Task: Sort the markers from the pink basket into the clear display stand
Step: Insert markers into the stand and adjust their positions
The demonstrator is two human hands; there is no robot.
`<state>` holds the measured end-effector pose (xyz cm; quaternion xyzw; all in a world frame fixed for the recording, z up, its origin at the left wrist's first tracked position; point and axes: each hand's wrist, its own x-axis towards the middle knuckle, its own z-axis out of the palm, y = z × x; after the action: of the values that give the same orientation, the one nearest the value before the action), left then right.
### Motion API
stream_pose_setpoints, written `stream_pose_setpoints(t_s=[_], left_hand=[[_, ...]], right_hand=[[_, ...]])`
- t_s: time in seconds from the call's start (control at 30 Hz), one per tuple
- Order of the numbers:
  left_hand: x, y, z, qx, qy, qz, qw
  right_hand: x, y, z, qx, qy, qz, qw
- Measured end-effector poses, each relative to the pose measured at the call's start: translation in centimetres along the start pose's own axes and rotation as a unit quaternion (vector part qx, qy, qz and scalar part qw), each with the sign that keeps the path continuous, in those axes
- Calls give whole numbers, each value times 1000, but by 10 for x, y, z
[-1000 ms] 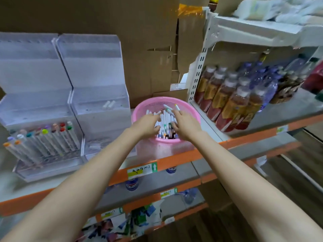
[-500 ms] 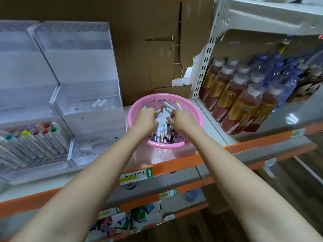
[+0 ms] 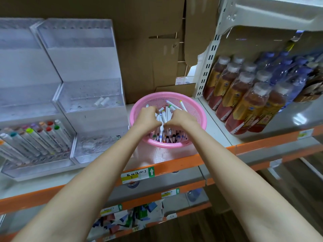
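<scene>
Head view: the pink basket (image 3: 198, 109) sits on the shelf (image 3: 217, 135), just right of two clear stands, and it is heaped with markers (image 3: 165, 116), too many to count. Most lie with the long axis running near to far, coloured ends crowded at the near rim; three poke up against the far wall. Both hands are in there! The left hand (image 3: 148, 117) and right hand (image 3: 182, 118) meet over the pile, each grip curled round a bunch of white barrels, one marker pointing tip-down between them. The left stand (image 3: 26, 67) has rows of markers in its bottom tier, tilted, coloured caps up; I can't get an exact count. The right stand (image 3: 83, 67) holds just two white pieces (image 3: 101, 101), lying flat on its middle tier. Bottles (image 3: 244, 95) crowd the next shelf to the right.
</scene>
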<state>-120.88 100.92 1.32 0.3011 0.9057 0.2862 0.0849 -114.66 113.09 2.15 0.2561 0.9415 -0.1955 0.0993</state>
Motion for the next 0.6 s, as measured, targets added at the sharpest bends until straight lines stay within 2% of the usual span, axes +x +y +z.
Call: stream_pose_setpoints(t_s=[0.13, 0.23, 0.33, 0.47, 0.6], left_hand=[[0, 1, -2, -19, -2, -14, 1000], [-1, 1, -2, -8, -17, -11, 1000], [-1, 0, -2, 2, -31, -11, 999], [1, 2, -5, -33, -26, -25, 999], [4, 0, -7, -117, -12, -32, 993]], right_hand=[[3, -2, -1, 27, -12, 11, 1000], [6, -4, 1, 24, 14, 53, 998], [3, -4, 2, 37, 31, 57, 997], [0, 5, -3, 137, 35, 32, 989], [-3, 10, -6, 229, 64, 17, 971]])
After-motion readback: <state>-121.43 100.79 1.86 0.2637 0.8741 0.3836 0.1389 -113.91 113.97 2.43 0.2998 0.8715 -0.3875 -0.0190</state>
